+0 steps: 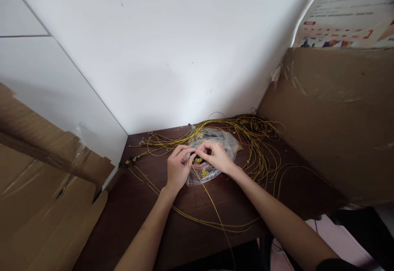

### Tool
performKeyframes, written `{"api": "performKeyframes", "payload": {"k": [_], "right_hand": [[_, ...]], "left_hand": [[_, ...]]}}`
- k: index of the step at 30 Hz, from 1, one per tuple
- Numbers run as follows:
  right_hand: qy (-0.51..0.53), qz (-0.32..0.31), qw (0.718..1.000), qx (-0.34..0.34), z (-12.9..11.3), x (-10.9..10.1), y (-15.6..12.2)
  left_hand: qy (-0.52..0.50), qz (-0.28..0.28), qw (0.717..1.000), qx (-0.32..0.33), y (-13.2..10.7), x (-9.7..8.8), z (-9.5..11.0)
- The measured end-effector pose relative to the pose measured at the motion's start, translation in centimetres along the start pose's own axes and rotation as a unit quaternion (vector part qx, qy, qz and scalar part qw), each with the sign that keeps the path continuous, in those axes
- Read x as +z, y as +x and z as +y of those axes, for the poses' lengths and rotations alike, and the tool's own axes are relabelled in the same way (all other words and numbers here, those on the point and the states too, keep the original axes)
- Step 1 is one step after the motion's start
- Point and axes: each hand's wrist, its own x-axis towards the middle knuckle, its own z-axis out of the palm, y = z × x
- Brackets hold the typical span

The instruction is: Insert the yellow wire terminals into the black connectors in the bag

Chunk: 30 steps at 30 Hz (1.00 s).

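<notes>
My left hand (179, 165) is closed, its thumb and fingers pinching a thin yellow wire (212, 203) near its upper end. The wire runs down from these fingers past the table's front edge. Against it, my right hand (215, 155) is closed in a pinch, its fingertips at a small black part (193, 155) between the two hands. Fingers hide most of this part. Beneath both hands lies a clear plastic bag (229, 143) with small yellow and black pieces in it; one yellow piece (205, 173) shows near its front.
A large bundle of yellow wires (258, 129) spreads over the back and right of the dark brown table (129, 217). At left, small black-and-yellow wire ends (131, 161) rest on the table. Cardboard (338, 127) stands at right, more cardboard (46, 189) at left, a white wall (172, 57) behind.
</notes>
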Motion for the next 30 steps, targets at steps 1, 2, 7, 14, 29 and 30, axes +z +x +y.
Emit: {"api": "performKeyframes", "payload": {"k": [1, 2, 7, 14, 29, 30], "right_hand": [[-0.001, 0.000, 1.000, -0.001, -0.01, 0.01, 0.00], [-0.003, 0.001, 1.000, -0.001, -0.01, 0.03, 0.00], [-0.007, 0.001, 1.000, -0.002, -0.11, 0.01, -0.01], [-0.032, 0.021, 0.999, 0.000, -0.12, -0.31, 0.06], [-0.048, 0.027, 0.998, -0.011, -0.26, 0.48, -0.24], [-0.047, 0.026, 0.998, -0.013, -0.23, 0.47, -0.23]], "left_hand": [[0.000, 0.001, 1.000, -0.003, -0.01, 0.00, -0.01], [0.001, 0.002, 1.000, -0.007, -0.02, -0.02, -0.02], [0.021, 0.000, 1.000, -0.008, 0.04, -0.27, -0.19], [0.032, 0.024, 0.999, -0.023, 0.19, -0.68, -0.62], [0.018, -0.005, 1.000, 0.001, -0.14, -0.12, 0.05], [0.018, -0.004, 1.000, 0.000, -0.13, -0.13, 0.03]]}}
